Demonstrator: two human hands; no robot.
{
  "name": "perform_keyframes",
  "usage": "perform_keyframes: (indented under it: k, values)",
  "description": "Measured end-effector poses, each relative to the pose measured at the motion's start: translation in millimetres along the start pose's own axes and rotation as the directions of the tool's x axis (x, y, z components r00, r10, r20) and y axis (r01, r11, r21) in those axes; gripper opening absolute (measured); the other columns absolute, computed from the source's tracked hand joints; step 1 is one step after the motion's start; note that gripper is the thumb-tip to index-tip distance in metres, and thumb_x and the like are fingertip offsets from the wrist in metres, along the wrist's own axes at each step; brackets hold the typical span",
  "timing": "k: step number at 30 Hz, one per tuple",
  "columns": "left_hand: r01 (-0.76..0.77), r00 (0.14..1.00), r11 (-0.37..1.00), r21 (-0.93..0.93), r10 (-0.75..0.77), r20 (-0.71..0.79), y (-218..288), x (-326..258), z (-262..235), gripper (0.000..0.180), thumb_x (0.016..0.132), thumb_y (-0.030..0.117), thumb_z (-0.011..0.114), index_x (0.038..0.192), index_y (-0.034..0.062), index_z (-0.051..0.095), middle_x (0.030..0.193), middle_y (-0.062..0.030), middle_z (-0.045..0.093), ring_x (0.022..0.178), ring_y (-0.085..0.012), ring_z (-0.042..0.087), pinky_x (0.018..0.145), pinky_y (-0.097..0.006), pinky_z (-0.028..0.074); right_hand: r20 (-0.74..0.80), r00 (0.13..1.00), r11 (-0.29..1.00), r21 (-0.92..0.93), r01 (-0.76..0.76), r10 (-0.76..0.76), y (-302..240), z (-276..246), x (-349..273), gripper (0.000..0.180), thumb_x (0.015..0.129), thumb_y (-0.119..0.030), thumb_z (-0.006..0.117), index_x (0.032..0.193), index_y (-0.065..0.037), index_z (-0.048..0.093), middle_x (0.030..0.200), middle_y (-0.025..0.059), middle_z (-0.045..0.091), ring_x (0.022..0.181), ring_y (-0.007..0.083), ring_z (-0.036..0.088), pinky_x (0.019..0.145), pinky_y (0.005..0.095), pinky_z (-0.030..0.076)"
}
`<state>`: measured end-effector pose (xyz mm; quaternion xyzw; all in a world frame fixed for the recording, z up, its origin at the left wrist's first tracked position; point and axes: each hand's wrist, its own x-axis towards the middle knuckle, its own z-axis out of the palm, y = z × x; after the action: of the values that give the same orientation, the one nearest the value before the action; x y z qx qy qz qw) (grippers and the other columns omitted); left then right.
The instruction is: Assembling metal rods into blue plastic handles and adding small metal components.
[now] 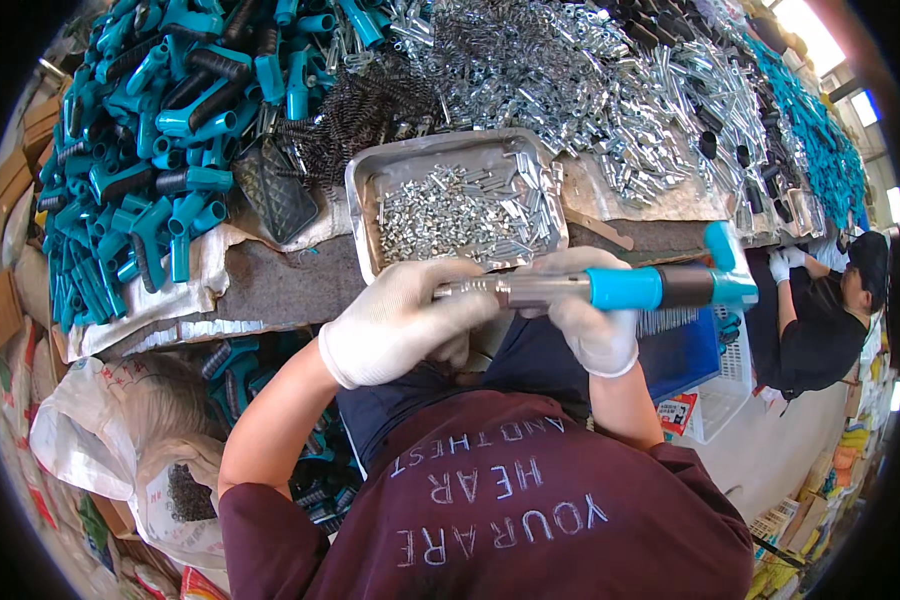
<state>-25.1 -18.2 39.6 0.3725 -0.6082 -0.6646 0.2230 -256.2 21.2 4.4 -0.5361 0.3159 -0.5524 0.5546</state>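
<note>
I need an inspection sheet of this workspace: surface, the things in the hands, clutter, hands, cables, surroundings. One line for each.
Surface: workbench covered with grey felt and crumpled sheet, bare only near its front edge.
Job's things: tool with metal shaft and teal and black handle, held level over the lap.
Clutter: metal tray of small silver parts; heap of teal handles; black springs; heap of silver metal pieces.
Hands: left hand in a white glove grips the metal shaft; right hand, gloved, closed around the tool from below.
Cables: nothing seen.
Surroundings: another person at the bench; white sack on the floor.

metal tray (362,190) of screws, teal handles (140,150)
</note>
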Motion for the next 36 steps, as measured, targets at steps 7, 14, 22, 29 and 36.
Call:
perform_keyframes:
  k: [7,14,22,29,36]
  values:
    - [-0.345,0.873,0.796,0.498,0.466,-0.140,21.2,3.1,0.7,0.028,0.078,0.009,0.074,0.103,0.0010,0.064,0.086,-0.0091,0.067,0.079,-0.0212,0.067,0.072,-0.032,0.052,-0.165,0.962,0.892,0.435,-0.126,0.216,9.1,9.9,-5.6,0.035,0.089,-0.007,0.063,0.119,0.008,0.055,0.108,0.0208,0.067,0.091,0.0254,0.069,0.078,0.0357,0.059]
    - [-0.383,0.664,0.674,0.632,0.677,-0.318,13.0,12.8,20.3,0.022,0.089,0.019,0.064,0.098,-0.0004,0.067,0.081,-0.0107,0.068,0.078,-0.0279,0.068,0.073,-0.036,0.052,-0.177,0.953,0.877,0.459,-0.140,0.245,11.3,7.4,-5.9,0.036,0.090,-0.010,0.064,0.120,0.007,0.054,0.106,0.0196,0.068,0.089,0.0248,0.070,0.076,0.0344,0.060]
    - [-0.369,0.802,0.720,0.588,0.566,-0.189,18.5,10.8,12.5,0.038,0.083,0.019,0.070,0.113,-0.0018,0.062,0.104,-0.0192,0.066,0.097,-0.0311,0.065,0.084,-0.039,0.050,-0.246,0.940,0.942,0.296,-0.159,0.236,17.1,7.8,-7.4,0.039,0.092,-0.021,0.063,0.119,0.006,0.054,0.104,0.0199,0.068,0.089,0.0240,0.070,0.074,0.0334,0.061]
    - [-0.407,0.635,0.666,0.625,0.698,-0.330,5.4,19.2,18.9,0.026,0.092,0.024,0.056,0.094,0.0006,0.067,0.079,-0.0163,0.065,0.076,-0.0292,0.068,0.071,-0.038,0.051,-0.297,0.915,0.940,0.287,-0.186,0.272,16.5,11.0,-7.1,0.035,0.093,-0.020,0.061,0.118,0.005,0.056,0.102,0.0199,0.067,0.086,0.0242,0.070,0.072,0.0327,0.061]
    - [-0.439,0.668,0.642,0.628,0.701,-0.250,4.8,18.9,15.1,0.029,0.088,0.025,0.063,0.102,0.0001,0.065,0.095,-0.0190,0.066,0.090,-0.0315,0.067,0.078,-0.038,0.050,-0.315,0.919,0.957,0.238,-0.167,0.239,18.1,11.0,-5.6,0.032,0.094,-0.020,0.060,0.114,0.005,0.057,0.100,0.0173,0.069,0.080,0.0213,0.069,0.067,0.0310,0.060]
